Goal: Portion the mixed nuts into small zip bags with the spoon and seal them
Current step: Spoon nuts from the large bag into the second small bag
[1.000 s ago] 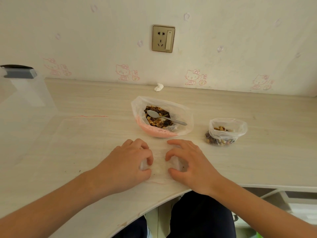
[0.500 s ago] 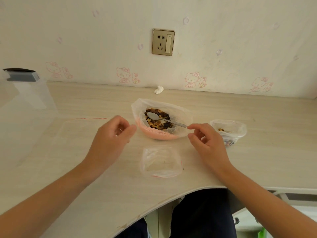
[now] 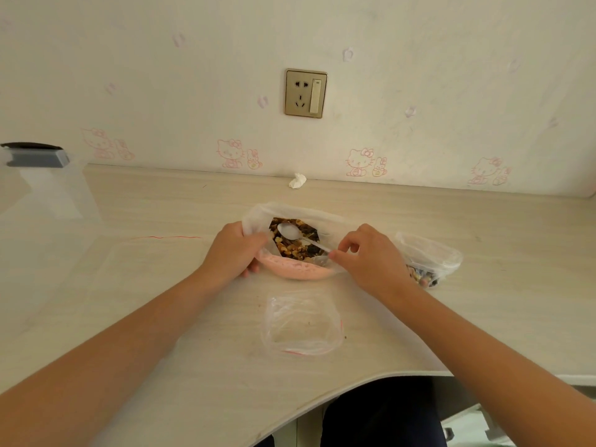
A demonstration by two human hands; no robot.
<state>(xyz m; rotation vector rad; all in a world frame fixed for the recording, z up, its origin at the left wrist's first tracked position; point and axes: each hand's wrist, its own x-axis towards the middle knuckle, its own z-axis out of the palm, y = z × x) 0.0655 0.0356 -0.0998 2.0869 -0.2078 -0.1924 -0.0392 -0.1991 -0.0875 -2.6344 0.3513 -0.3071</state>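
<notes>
A pink bowl [image 3: 295,272] lined with a clear plastic bag holds the mixed nuts [image 3: 298,246] at the table's middle. A metal spoon [image 3: 290,233] lies in the nuts, bowl end to the left. My left hand [image 3: 233,253] grips the bag's left edge and the bowl's side. My right hand [image 3: 367,254] pinches the spoon's handle end at the bowl's right rim. An empty small zip bag [image 3: 303,324] lies open on the table in front of the bowl. A small zip bag with nuts [image 3: 425,262] sits to the right, partly behind my right hand.
A flat clear zip bag with a red line [image 3: 154,253] lies on the table at left. A crumpled white paper scrap [image 3: 297,181] sits by the wall. A clear box with a grey lid [image 3: 35,156] stands far left. The table's curved front edge [image 3: 354,385] is near.
Both hands left the empty small zip bag and moved away from me to the bowl. The left hand took hold of the bag's edge, the right hand took the spoon's handle.
</notes>
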